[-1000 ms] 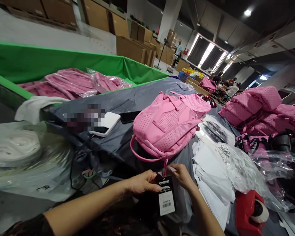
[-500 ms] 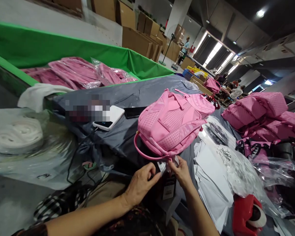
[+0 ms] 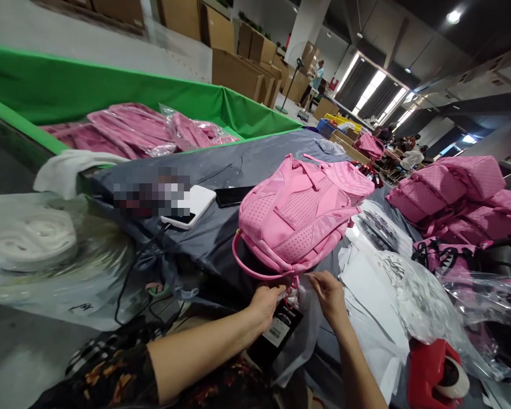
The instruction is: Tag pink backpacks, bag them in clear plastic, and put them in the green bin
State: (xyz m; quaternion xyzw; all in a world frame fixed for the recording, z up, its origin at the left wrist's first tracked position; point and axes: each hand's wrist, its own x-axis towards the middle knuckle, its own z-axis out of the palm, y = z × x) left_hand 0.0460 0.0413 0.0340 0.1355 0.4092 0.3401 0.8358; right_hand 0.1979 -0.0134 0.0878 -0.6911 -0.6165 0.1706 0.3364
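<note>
A pink backpack [image 3: 296, 216] lies on the dark cloth-covered table, its perforated back panel and straps facing up. From its near end hangs a black hang tag [image 3: 276, 329] with a white barcode label, on a red cord. My left hand [image 3: 266, 307] is closed beside that cord, just under the bag; what its fingertips pinch is hidden. To the right, my right hand [image 3: 330, 295] pinches the upper edge of a thin translucent white sheet [image 3: 304, 329], which hangs down behind the tag.
White papers [image 3: 370, 301] and clear plastic bags [image 3: 417, 301] lie to the right, near a red tape dispenser [image 3: 426, 369]. Stacked pink bags [image 3: 434, 193] stand beyond. A white power bank [image 3: 198, 204] and phone [image 3: 234, 196] lie left, before a green bin [image 3: 255, 122] of wrapped pink bags.
My left hand has moved right and up to the tag cord. My right hand has shifted slightly right, and the translucent sheet now shows spread out beside the tag.
</note>
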